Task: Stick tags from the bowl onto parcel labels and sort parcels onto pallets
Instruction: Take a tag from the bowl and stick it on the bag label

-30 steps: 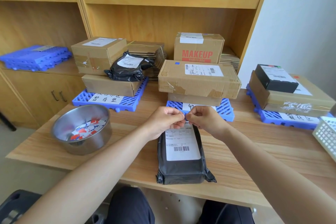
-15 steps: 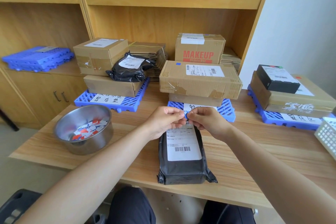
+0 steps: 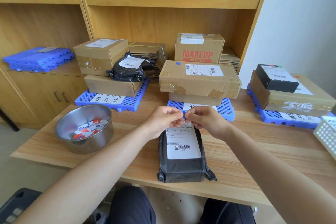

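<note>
A black plastic-wrapped parcel (image 3: 183, 165) lies on the table in front of me, its white label (image 3: 181, 142) facing up. My left hand (image 3: 163, 121) and my right hand (image 3: 205, 121) meet just above the label's far end. Their fingertips pinch a small blue tag (image 3: 184, 116) between them. A steel bowl (image 3: 85, 129) with several red, blue and white tags stands at the left. Three blue pallets carry parcels: left pallet (image 3: 127, 102), middle pallet (image 3: 226, 110), right pallet (image 3: 272, 117).
A white plastic basket (image 3: 327, 136) pokes in at the right edge. Spare blue pallets (image 3: 36, 58) are stacked on the cabinet at the left. A MAKEUP box (image 3: 198, 51) and bundles of flat cardboard stand in the shelf behind.
Both hands stay pinched together over the label's far end; only small finger movements on the tag. The parcel has not moved.
</note>
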